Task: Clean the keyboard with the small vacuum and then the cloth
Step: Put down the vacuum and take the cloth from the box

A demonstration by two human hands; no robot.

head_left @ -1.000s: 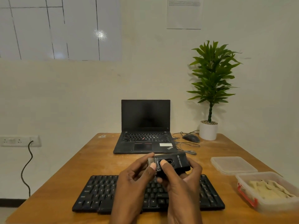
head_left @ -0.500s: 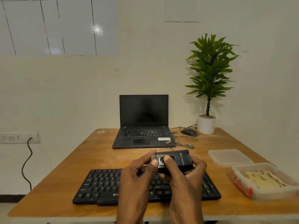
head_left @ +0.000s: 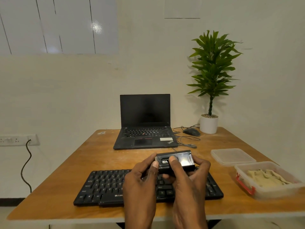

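Above the middle of the keyboard [head_left: 105, 187] I hold the small vacuum [head_left: 179, 161] in both hands, lifted clear of the keys. My right hand [head_left: 189, 182] wraps it from the right and below: the fingers curl round its far side and the thumb lies across the top, its tip on the round button. My left hand [head_left: 142, 180] pinches the left end, thumb on the near edge and fingers bent over the far one, where the pale bristles of the nozzle show. Neither hand is spread; both are closed on the vacuum.

The vacuum is a small black box, lying roughly level with its long side running left to right, and a patch of light glares on its glossy top near the right end.

The black keyboard lies flat near the front edge of the wooden table [head_left: 69, 164], partly hidden under my hands. To the right, near the table's edge, stands a clear plastic box [head_left: 247, 187] with a red clasp, the beige cloth [head_left: 265, 178] crumpled inside it. Its lid [head_left: 232, 157] lies just behind it. Further back sit an open laptop [head_left: 145, 123] with a dark screen, a mouse [head_left: 191, 131] with its cable, and a potted plant [head_left: 211, 80].
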